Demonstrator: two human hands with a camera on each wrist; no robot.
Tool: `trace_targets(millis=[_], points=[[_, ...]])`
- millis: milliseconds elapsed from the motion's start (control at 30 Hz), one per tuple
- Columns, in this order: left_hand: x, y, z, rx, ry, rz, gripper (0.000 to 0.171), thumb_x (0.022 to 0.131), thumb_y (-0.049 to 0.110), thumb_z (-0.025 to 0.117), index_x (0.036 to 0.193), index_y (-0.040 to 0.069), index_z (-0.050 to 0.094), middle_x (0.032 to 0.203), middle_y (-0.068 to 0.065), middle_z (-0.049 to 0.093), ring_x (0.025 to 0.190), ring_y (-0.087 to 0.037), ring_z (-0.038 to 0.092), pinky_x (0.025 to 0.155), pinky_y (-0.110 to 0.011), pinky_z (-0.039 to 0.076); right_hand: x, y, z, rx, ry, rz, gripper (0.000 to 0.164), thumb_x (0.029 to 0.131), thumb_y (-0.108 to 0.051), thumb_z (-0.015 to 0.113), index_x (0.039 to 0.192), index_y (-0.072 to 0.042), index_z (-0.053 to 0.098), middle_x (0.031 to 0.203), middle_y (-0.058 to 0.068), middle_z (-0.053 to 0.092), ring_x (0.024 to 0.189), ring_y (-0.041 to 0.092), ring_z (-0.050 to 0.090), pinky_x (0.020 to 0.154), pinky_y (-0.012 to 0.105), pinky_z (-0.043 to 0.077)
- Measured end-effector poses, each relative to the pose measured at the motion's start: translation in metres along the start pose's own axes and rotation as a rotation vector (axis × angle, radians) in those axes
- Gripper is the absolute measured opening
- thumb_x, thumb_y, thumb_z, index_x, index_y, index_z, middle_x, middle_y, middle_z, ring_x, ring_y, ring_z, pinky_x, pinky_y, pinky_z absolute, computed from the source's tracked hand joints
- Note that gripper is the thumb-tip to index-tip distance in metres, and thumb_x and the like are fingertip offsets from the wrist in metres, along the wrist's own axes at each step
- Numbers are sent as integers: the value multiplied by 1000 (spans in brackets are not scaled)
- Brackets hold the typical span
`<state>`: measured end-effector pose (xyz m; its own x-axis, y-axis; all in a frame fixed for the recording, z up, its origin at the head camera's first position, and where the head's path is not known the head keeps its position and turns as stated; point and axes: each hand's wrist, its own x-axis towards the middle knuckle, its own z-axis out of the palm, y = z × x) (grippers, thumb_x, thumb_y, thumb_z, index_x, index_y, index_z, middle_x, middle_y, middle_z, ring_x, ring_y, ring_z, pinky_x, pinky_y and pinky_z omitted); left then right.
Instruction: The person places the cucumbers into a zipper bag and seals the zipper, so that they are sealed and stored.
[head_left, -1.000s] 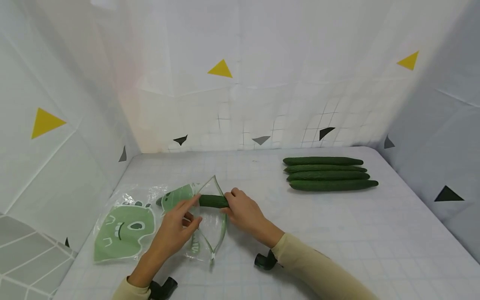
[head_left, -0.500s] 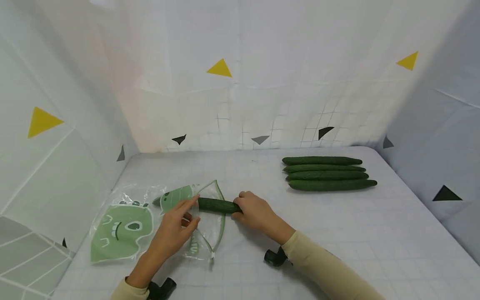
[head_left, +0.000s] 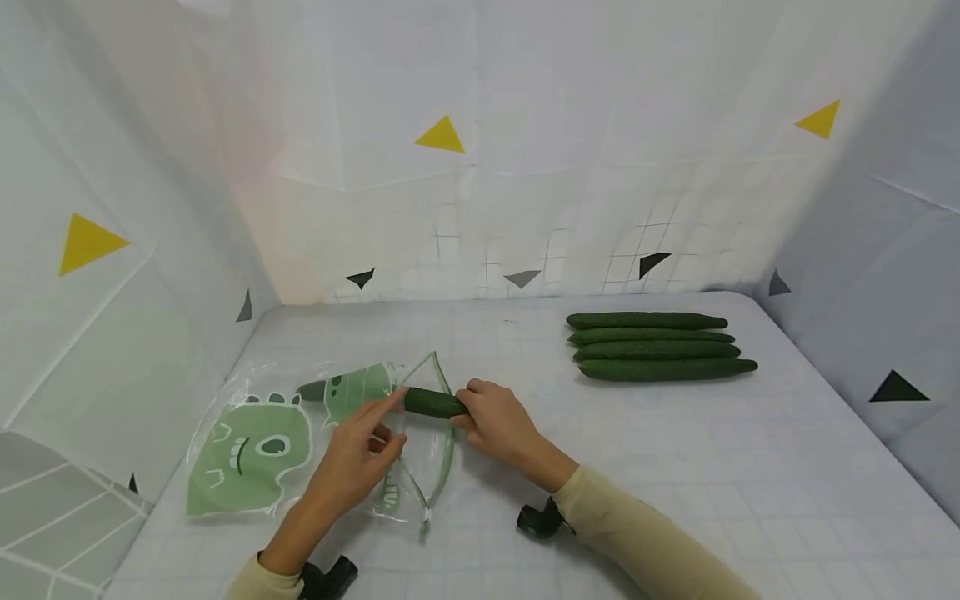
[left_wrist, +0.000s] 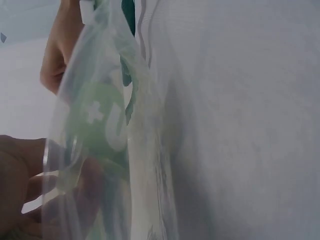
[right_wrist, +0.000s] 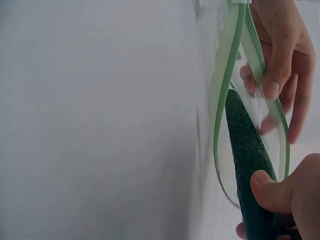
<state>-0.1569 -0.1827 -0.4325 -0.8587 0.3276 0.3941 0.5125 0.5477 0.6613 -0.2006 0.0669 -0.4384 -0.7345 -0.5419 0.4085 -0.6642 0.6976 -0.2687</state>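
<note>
A clear zip bag [head_left: 447, 458] with a green-edged mouth and green cartoon print lies on the table, its mouth spread toward the right. My left hand [head_left: 354, 457] holds the bag near its mouth; the right wrist view shows the thumb [right_wrist: 271, 90] over the green strip and some fingers behind the plastic. My right hand [head_left: 498, 423] grips the outer end of a dark green cucumber [head_left: 435, 403] between thumb and fingers. The cucumber runs through the mouth into the bag, its far tip showing through the plastic, its middle hidden by the print and my left hand.
Several cucumbers [head_left: 656, 349] lie side by side at the back right of the table [head_left: 675, 467]. Another bag [head_left: 251, 458] with a green cartoon face lies flat at the left. White sheeting [head_left: 525, 100] with yellow and dark triangles stands around the table.
My right hand slid right along the cucumber, then moved back left with it. The cucumber's tip is farther left inside the bag. My left hand has stayed nearly still.
</note>
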Motion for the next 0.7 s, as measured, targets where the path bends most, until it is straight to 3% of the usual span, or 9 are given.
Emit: trace_targets(millis=[333,500,700], points=[[1,1,2,-19,-3,8,70,90,-7,77,154,5,51,123,-16,64,82,-11,67,69,-26,61,20,-19,10,-74,28,-2,25,93,-24,82,98,-1,73,86,4,61,70,17,57,60,27,52],[1,3,3,-43,-11,8,70,90,-7,77,154,6,51,122,-16,64,82,-11,67,69,-27,61,31,-23,16,-104,10,14,22,94,-25,81,90,-6,71,80,1,56,67,15,55,56,24,48],[1,6,5,-56,-23,-7,70,90,-7,76,154,8,51,126,-15,64,82,-10,67,69,-26,60,42,-28,25,-133,-13,32,22,96,-27,79,92,-5,74,81,1,58,69,15,57,58,24,50]])
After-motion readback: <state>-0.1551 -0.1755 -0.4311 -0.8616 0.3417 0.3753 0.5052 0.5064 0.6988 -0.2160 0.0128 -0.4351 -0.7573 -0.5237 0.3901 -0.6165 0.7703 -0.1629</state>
